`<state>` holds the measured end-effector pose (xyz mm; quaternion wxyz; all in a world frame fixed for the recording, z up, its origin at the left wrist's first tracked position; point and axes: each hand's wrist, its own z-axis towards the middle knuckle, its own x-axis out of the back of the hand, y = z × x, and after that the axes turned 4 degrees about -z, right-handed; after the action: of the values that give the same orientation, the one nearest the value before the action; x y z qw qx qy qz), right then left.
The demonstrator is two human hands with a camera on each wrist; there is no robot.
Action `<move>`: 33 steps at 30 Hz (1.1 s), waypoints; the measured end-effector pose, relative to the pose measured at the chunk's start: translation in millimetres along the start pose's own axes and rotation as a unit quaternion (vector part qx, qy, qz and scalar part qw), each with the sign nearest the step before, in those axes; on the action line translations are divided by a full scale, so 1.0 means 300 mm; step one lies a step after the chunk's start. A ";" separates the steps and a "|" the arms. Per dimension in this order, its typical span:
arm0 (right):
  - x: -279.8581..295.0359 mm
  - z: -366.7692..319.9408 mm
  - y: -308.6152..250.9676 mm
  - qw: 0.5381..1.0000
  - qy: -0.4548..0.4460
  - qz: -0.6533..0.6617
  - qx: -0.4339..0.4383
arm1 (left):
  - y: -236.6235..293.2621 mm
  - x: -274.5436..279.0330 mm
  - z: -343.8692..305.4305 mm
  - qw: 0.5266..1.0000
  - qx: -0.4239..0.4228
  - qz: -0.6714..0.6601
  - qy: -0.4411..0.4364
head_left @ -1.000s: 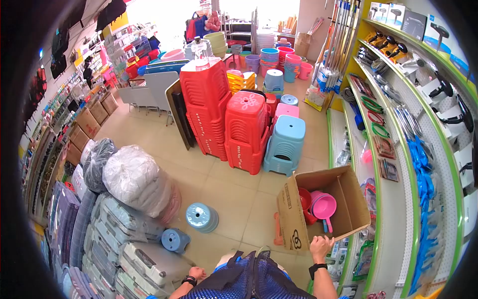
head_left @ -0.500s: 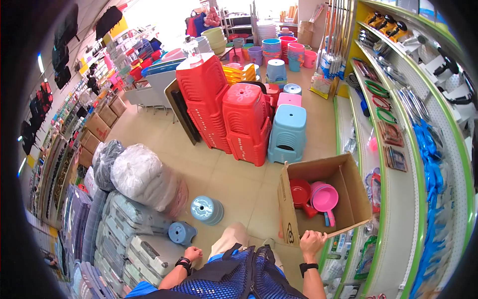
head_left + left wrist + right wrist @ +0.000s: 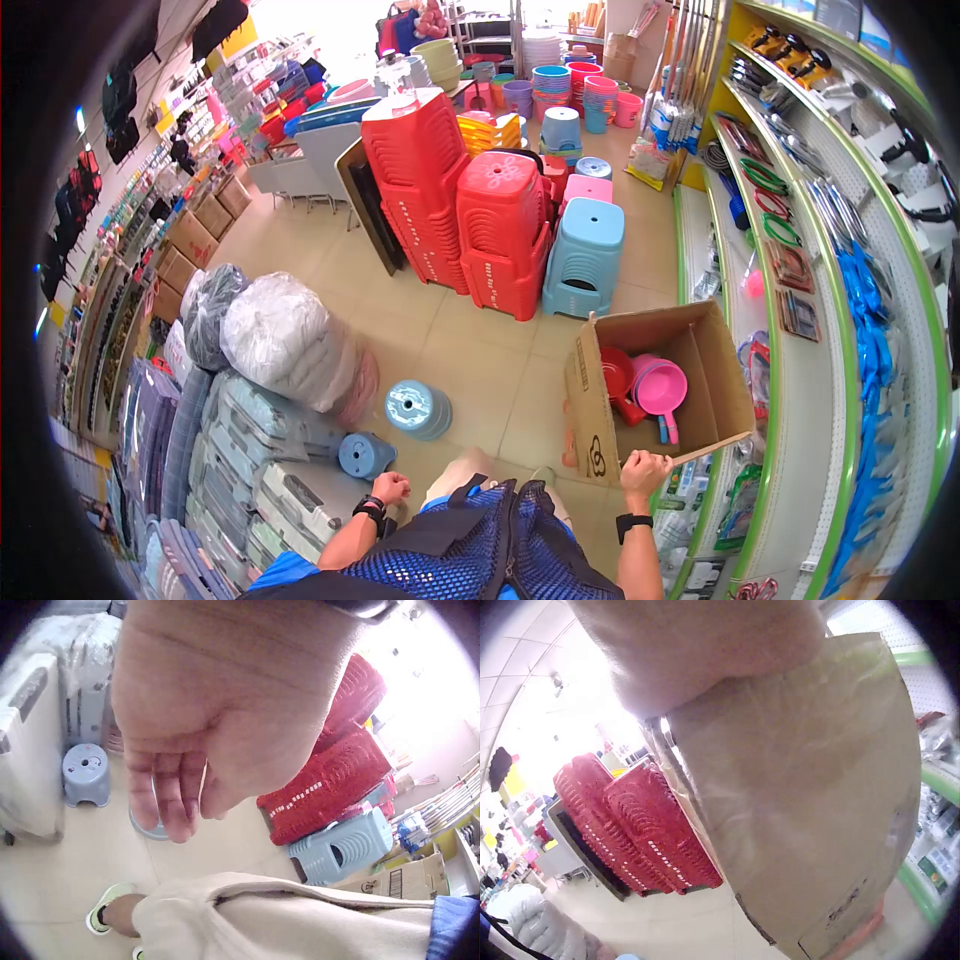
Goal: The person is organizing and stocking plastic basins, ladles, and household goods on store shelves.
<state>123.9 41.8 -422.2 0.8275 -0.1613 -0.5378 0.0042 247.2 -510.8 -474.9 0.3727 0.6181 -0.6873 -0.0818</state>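
The right hand point(image 3: 645, 475) grips the near top edge of an open cardboard box point(image 3: 590, 430), its fingers curled over the rim. Inside the box lie a pink dipper point(image 3: 660, 387) and a red one point(image 3: 615, 372), with several handles pointing toward the near side. In the right wrist view the hand point(image 3: 712, 652) covers the top of the box's outer wall point(image 3: 802, 795); its fingertips are hidden. The left hand point(image 3: 391, 488) hangs beside the body, holding nothing. Its fingers are loosely bent in the left wrist view, where the hand point(image 3: 225, 712) is above the floor.
Two small blue stools point(image 3: 419, 409) stand on the floor ahead. Stacked red stools point(image 3: 500, 235) and blue stools point(image 3: 585, 255) are beyond. Wrapped bundles point(image 3: 275, 335) and plastic-covered goods point(image 3: 260, 430) line the left; a stocked shelf point(image 3: 800, 370) runs along the right.
The right hand stays on the box edge, while the box appears slightly farther right in the head view. The view has shifted, and the left hand remains empty at the side.
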 end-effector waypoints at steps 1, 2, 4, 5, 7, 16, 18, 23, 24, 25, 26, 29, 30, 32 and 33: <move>-0.013 -0.003 0.004 1.000 0.005 -0.011 -0.009 | -0.007 0.006 0.000 1.000 -0.016 -0.003 0.003; -0.020 -0.005 0.007 1.000 0.011 -0.023 -0.018 | -0.025 0.016 0.016 1.000 -0.020 -0.008 -0.003; -0.020 -0.006 0.004 0.999 0.006 -0.035 -0.017 | -0.070 0.042 0.027 1.000 -0.010 -0.027 -0.004; -0.028 -0.008 0.010 0.999 0.002 -0.043 -0.024 | -0.096 0.056 0.033 0.999 -0.002 -0.038 -0.004; -0.047 -0.004 0.032 0.997 -0.026 -0.062 -0.030 | -0.163 0.087 0.039 0.998 0.011 -0.064 0.006; -0.026 -0.042 -0.001 0.967 -0.056 -0.160 -0.189 | -0.664 0.168 -0.053 0.990 0.132 -0.036 0.023; -0.012 -0.084 -0.038 0.948 -0.064 -0.140 -0.278 | -0.723 0.178 -0.059 0.993 0.115 -0.020 0.020; -0.064 -0.194 0.111 0.941 -0.092 0.021 -0.324 | -0.810 0.182 -0.054 0.994 0.100 -0.046 -0.005; -0.041 -0.202 0.093 0.934 -0.100 0.027 -0.342 | -0.835 0.175 -0.025 0.988 0.117 -0.103 0.002; -0.018 -0.196 0.068 0.926 -0.106 0.037 -0.360 | -0.791 0.186 -0.027 0.985 0.135 -0.110 0.016; 0.010 -0.202 0.041 0.930 -0.102 0.040 -0.352 | -0.804 0.190 -0.004 0.983 0.121 -0.140 0.013; 0.065 -0.210 -0.014 0.921 -0.111 0.096 -0.360 | -0.774 0.211 0.035 0.976 0.122 -0.179 0.025; 0.070 -0.210 -0.029 0.920 -0.096 0.109 -0.364 | -0.758 0.219 0.047 0.977 0.120 -0.177 0.021; 0.082 -0.212 -0.008 0.904 -0.115 0.159 -0.381 | -0.744 0.235 0.069 0.978 0.115 -0.170 0.029; 0.084 -0.206 0.004 0.902 -0.111 0.159 -0.386 | -0.735 0.243 0.078 0.980 0.112 -0.165 0.025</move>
<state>190.0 31.3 -422.9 0.6241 -0.5495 -0.5528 -0.0544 409.8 -634.5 -587.9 0.2997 0.7626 -0.5711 -0.0493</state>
